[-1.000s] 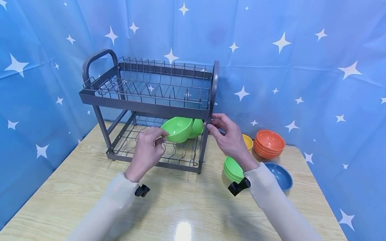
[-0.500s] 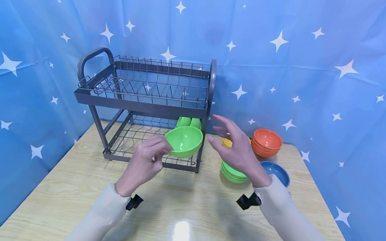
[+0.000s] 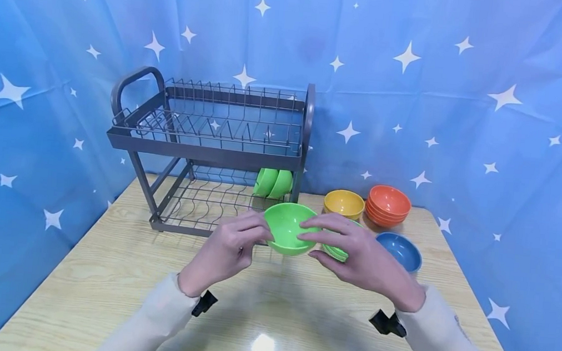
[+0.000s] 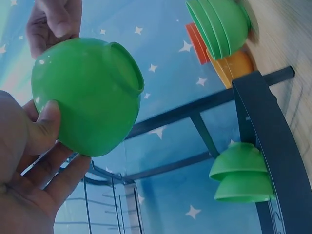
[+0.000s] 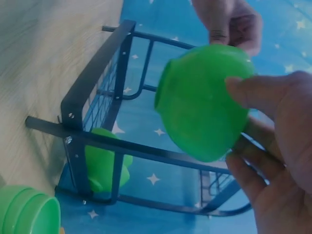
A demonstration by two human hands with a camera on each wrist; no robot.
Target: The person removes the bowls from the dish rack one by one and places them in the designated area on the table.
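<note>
We judge the green bowl (image 3: 288, 228) light, rigid, slick; our left hand (image 3: 226, 249) at nine o'clock and right hand (image 3: 361, 255) at three pinch its rim.

Staged set: starry backdrop (image 3: 470, 75), table (image 3: 102, 271)

green bowl (image 3: 287, 228) now off rack (image 3: 207, 149)
</note>
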